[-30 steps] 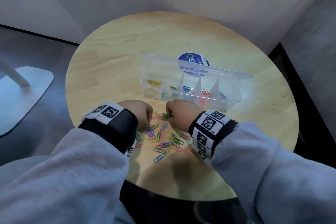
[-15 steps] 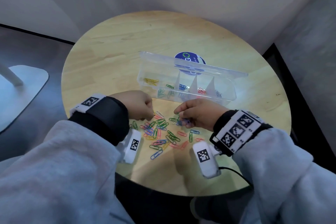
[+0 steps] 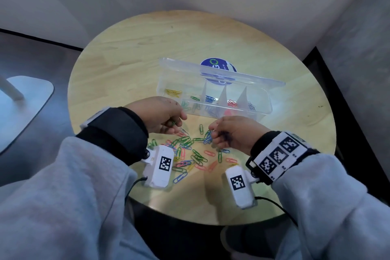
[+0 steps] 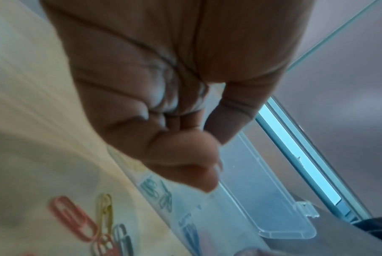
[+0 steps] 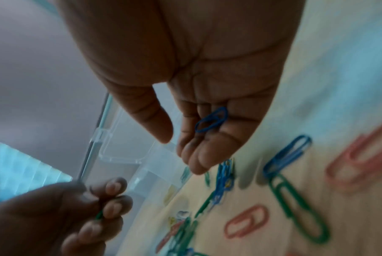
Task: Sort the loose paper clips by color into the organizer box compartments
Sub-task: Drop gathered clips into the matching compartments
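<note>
A clear organizer box (image 3: 262, 110) stands mid-table with its lid (image 3: 236, 79) up behind it. Its compartments hold yellow clips (image 3: 173, 92), green clips (image 3: 195, 98), blue clips (image 3: 210, 99) and red clips (image 3: 232, 103). Loose colored paper clips (image 3: 190, 154) lie in a pile in front of the box. My left hand (image 3: 177, 121) hovers over the pile's far left and pinches a green clip (image 5: 99, 215); in the left wrist view the left hand (image 4: 207, 133) is curled tight. My right hand (image 3: 213, 134) is at the pile's far right, fingers cupped round a blue clip (image 5: 212, 119).
A round wooden table (image 3: 126, 65) sits in a wall corner, its near edge close to my body. A blue round sticker (image 3: 218, 67) lies behind the box. A white stand base (image 3: 27, 99) rests on the floor at the left.
Both hands have lifted off the pile. The left rose toward the box's left end with a green clip. The right rolled its palm inward with a blue clip in its fingers.
</note>
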